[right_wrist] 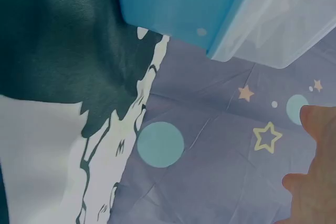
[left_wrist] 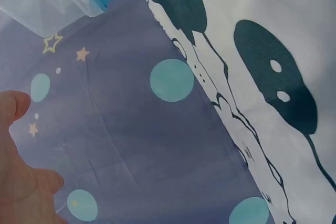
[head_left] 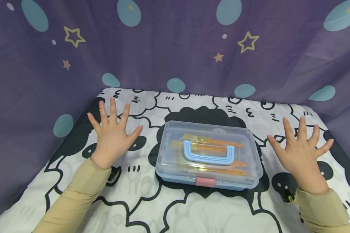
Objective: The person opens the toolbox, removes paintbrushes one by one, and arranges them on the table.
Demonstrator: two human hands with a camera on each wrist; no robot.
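A plastic box (head_left: 175, 171) with a clear lid and a light blue base sits between my two hands. Its lid is down, with a blue handle (head_left: 208, 159) folded flat on top and a pink latch (head_left: 205, 182) at the front. Through the lid show several paintbrushes (head_left: 226, 142) with orange handles. To the left of the box, my left hand (head_left: 112, 139) has its fingers spread and holds nothing. My right hand (head_left: 303, 155) is spread the same way on the other side, apart from the box. Both wrist views catch a box end, the right one showing its blue base (right_wrist: 173, 3).
Under the box lies a white cloth (head_left: 215, 213) with black cartoon sheep drawings. A purple curtain (head_left: 175, 48) with stars and teal ovals rises behind the table and along both sides.
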